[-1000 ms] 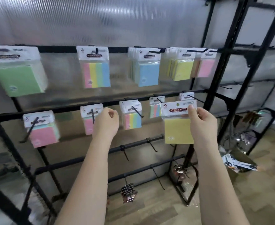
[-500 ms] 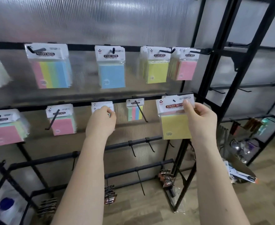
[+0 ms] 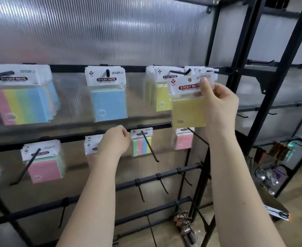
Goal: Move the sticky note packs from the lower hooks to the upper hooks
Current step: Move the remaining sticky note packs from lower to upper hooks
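Ribbed translucent panel backs a black wire rack [image 3: 239,50] with two rows of hooks. Left hand [image 3: 115,140] is curled at the lower row, covering a pack there; whether it grips one I cannot tell. Up and right of it, right hand [image 3: 216,97] pinches a yellow sticky note pack [image 3: 188,111] by its header card, just below the upper hook [image 3: 188,71].

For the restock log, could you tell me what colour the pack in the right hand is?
Yellow pack, white header; head view.

We are seeing soft daylight glowing through the ribbed wall panel [image 3: 96,31]; edges are bending and blurring slightly.
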Available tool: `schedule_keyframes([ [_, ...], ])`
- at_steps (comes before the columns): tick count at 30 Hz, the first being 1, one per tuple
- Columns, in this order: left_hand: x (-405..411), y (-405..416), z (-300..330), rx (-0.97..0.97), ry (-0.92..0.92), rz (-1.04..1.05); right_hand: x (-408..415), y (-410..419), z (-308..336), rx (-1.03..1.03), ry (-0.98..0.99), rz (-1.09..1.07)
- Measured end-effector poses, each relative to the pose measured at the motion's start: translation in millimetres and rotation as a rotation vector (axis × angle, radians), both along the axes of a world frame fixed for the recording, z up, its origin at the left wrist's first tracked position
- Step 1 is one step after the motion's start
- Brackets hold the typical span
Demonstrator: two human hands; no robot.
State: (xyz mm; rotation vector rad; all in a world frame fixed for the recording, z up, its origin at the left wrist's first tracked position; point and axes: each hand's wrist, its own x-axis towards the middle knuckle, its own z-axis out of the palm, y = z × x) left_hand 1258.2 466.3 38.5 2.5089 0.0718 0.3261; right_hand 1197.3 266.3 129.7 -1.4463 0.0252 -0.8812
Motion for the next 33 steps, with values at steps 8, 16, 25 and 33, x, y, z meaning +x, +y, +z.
schedule_keyframes([
  [8, 34, -4, 3, 0.02, 0.006, -0.024, 42, 0, 10, 0.077, -0.06, -0.015],
  [16, 33, -14, -4, -0.021, 0.001, 0.041, 62, -13, 9, 0.085, -0.062, 0.068],
  [25, 22, -31, -9, -0.06, 0.001, 0.148, 90, -14, 7, 0.022, 0.062, 0.176],
  [33, 13, -25, -11, -0.064, 0.007, 0.191, 126, 7, 2, 0.079, 0.054, 0.095],
])
